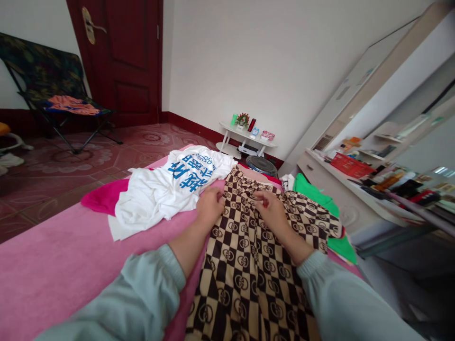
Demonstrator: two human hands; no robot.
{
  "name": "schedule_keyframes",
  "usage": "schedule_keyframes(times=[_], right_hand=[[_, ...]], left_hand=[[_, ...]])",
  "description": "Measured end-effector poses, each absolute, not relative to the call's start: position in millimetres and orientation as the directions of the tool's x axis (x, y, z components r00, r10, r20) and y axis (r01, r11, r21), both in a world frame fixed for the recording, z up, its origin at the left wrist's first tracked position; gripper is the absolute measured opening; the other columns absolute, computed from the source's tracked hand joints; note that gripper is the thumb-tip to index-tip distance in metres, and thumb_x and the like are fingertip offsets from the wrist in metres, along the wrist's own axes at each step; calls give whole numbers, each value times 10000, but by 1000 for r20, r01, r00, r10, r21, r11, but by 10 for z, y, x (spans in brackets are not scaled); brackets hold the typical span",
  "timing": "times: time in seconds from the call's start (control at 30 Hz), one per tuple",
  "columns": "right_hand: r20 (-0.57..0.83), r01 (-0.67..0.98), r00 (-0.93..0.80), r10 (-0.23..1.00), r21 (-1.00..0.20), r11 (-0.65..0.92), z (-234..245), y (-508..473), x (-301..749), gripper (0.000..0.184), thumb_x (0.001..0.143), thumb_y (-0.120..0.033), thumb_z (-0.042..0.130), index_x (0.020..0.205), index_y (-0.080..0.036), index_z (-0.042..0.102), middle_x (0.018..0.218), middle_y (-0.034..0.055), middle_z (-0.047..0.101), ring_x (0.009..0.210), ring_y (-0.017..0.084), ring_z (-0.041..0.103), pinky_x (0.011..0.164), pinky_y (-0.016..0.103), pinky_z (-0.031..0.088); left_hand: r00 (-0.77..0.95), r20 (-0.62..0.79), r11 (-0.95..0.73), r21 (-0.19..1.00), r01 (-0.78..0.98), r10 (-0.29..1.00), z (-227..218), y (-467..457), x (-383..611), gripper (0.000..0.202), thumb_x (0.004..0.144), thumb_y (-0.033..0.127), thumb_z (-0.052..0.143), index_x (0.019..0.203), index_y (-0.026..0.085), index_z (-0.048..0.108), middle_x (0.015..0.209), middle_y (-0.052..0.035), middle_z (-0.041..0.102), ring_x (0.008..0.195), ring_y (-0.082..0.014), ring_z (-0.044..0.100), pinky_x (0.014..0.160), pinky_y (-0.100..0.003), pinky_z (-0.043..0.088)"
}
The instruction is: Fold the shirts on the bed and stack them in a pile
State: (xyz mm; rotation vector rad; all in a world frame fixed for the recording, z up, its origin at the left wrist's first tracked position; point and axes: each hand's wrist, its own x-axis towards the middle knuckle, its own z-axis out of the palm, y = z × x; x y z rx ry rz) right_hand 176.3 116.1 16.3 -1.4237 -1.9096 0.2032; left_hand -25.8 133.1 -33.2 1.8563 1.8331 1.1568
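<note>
A brown-and-beige checkered short-sleeved garment (245,265) lies lengthwise before me, its collar end away from me. One sleeve spreads out to the right; no sleeve shows along its left edge. My left hand (210,206) is closed at that left edge, fingers curled on the fabric, fingertips partly hidden. Over the upper front, my right hand (272,208) has its fingers bent but apart, with no cloth visibly caught between them. To the left of the garment lies a white T-shirt (152,199) with blue lettering, and bright pink cloth (101,196) shows beneath it.
Everything rests on a pink-covered bed (71,265). Green cloth (313,189) lies at its right side. Beyond are a small white table (227,127) and a round dark-topped object (261,165). A dresser with a red basket (351,165) stands right, a folding chair (46,71) left.
</note>
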Motion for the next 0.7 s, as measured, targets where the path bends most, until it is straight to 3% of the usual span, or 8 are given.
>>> schedule_keyframes(times=[0.07,0.13,0.27,0.4,0.53,0.6,0.7], right_hand=[[295,675,-211,932,-645,357,250,628,1509,180,769,-195,524,904,-195,643,876,28,659,797,166,598,752,296,474],[154,656,-333,930,-671,346,321,115,1259,151,797,-189,514,865,-209,648,833,0,651,757,141,590,706,257,452],[-4,759,-432,902,-541,362,415,-651,907,127,761,-248,629,887,-237,623,806,-26,630,737,141,568,679,247,406],[8,791,-464,886,-446,418,448,-979,736,282,762,-366,656,1011,-254,583,954,4,630,884,190,571,776,293,415],[-18,835,-520,854,-222,504,297,-1019,612,369,676,-395,711,952,-176,600,909,88,617,799,247,573,590,316,426],[53,820,-553,832,-146,554,146,-1022,565,309,663,-366,719,872,-173,599,845,92,608,748,245,561,497,301,386],[188,818,-542,819,-106,566,-60,-1047,525,80,747,-201,625,810,-195,577,780,74,599,714,224,546,456,295,347]], left_hand=[[-75,356,-221,718,660,932,-322,1333,-280,182,778,228,563,924,219,671,995,-38,659,861,-195,609,751,-285,462],[13,354,-286,732,619,935,-294,1330,-310,174,790,253,578,914,216,694,959,-28,676,825,-182,618,757,-276,463],[212,270,-343,717,608,939,-193,1300,-387,176,782,357,627,865,235,721,855,-1,704,766,-180,631,705,-266,457],[363,139,-361,654,665,921,-111,1255,-432,248,703,458,694,840,254,725,829,14,708,762,-183,631,643,-248,440],[375,126,-377,561,737,919,-109,1239,-412,299,641,463,738,857,259,707,852,19,699,768,-180,624,615,-240,428],[379,130,-387,530,754,916,-124,1240,-394,265,647,442,738,837,262,698,842,25,694,759,-176,621,604,-242,422],[381,127,-388,524,758,916,-148,1244,-373,157,685,382,720,767,252,689,808,27,691,744,-170,620,600,-247,419]])
